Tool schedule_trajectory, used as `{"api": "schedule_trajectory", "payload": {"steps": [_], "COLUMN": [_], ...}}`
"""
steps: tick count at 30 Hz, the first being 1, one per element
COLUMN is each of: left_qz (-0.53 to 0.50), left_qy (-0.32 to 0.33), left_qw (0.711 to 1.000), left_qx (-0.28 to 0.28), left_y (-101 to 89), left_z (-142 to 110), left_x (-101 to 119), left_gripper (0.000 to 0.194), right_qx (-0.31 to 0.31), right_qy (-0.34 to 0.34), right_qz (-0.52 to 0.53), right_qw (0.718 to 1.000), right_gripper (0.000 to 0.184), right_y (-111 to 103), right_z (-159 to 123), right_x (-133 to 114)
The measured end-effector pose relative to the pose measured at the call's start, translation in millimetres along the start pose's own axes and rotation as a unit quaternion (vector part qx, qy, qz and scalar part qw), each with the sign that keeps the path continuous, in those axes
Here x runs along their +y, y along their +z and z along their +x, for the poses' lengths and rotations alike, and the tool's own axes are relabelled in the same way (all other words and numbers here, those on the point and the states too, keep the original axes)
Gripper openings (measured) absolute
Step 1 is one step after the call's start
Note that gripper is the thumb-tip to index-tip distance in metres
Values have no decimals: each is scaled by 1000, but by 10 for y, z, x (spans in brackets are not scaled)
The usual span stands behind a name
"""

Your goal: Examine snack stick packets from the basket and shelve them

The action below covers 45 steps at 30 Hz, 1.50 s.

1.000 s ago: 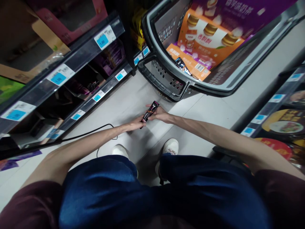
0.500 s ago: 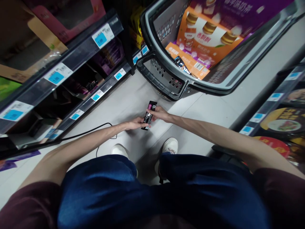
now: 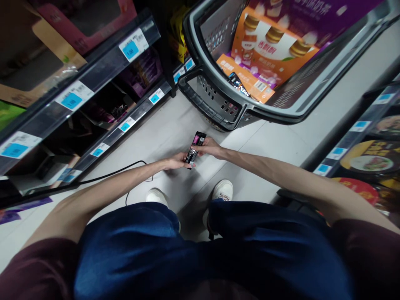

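Holding pink-labelled packet [image 3: 192, 155], "香飘飘" box [image 3: 266, 46] beyond

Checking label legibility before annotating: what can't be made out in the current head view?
All in the head view:
Black packet: fine print too small to read; part of its face covered by the right hand.
Left hand: some fingers hidden by the packet.
Purple box in the basket: cut off by the top edge.
Lower shelf at left: back lost in dark shadow.
Its price tags: small print blurred.

The head camera looks steeply down past the knees [image 3: 131, 218] to the floor [image 3: 162, 129], edges perhaps blurred.
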<state>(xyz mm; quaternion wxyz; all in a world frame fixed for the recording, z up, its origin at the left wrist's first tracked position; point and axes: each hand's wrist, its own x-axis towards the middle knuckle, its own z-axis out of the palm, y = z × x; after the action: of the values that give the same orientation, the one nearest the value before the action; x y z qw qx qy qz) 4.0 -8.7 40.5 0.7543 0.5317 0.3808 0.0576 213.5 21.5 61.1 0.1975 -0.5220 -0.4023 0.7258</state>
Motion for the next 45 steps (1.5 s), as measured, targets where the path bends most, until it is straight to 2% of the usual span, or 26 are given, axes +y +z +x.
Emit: {"api": "schedule_trajectory", "payload": {"steps": [5, 9, 15, 19, 26, 33, 45], "left_qz": [-11, -10, -70, -84, -74, -93, -67], "left_qy": [-3, 9, 68, 89, 77, 58, 70], "left_qw": [989, 969, 945, 927, 929, 937, 939], "left_qx": [144, 246, 313, 355, 353, 332, 330], "left_y": [-33, -88, -7, 76, 109, 149, 179], "left_z": [50, 73, 88, 88, 58, 45, 15], "left_x": [-51, 26, 131, 128, 225, 211, 194], "left_gripper": [34, 33, 41, 39, 33, 35, 30], "right_qx": [52, 93, 132, 105, 58, 84, 76], "right_qy": [-3, -26, -53, -45, -7, -9, -20], "right_qz": [21, 14, -2, 31, 49, 30, -19], "right_qw": [998, 995, 990, 993, 997, 996, 997], "right_gripper": [44, 45, 49, 48, 46, 48, 44], "right_y": [-104, -140, -113, -140, -135, -50, -77], "right_z": [25, 24, 43, 58, -6, -89, -32], "right_x": [-11, -40, -18, 9, 28, 38, 155]}}
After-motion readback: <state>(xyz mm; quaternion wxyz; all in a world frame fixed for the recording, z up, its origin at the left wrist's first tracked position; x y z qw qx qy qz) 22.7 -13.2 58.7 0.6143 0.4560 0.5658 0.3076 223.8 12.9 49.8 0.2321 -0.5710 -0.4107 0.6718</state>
